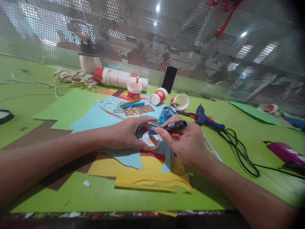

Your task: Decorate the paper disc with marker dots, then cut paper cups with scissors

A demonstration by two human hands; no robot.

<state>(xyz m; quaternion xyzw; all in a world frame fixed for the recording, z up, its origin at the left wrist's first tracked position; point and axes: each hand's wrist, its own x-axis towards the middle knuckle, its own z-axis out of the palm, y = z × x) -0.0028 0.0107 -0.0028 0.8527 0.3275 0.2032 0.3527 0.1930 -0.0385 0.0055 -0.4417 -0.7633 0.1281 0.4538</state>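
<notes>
A small round white disc [154,143] with blue dots and an orange pattern at its middle lies over blue paper. My left hand [130,132] curves round its left side, thumb at the lower edge, holding it. In my right hand [188,136] is a black marker pen [175,126], its tip end angled down-left onto the disc. Just beyond the hands stands an open jar [166,114] smeared with blue. Part of a dark, shiny thing shows behind my left thumb; I cannot make out what it is.
Coloured paper sheets [102,163] spread under my hands. Paper cups [133,90], a stack of cups [121,78], a phone [169,79] and a pump sprayer [89,60] stand or lie at the back. A blue glue gun [207,118] with a black cord and a magenta object [284,154] lie right.
</notes>
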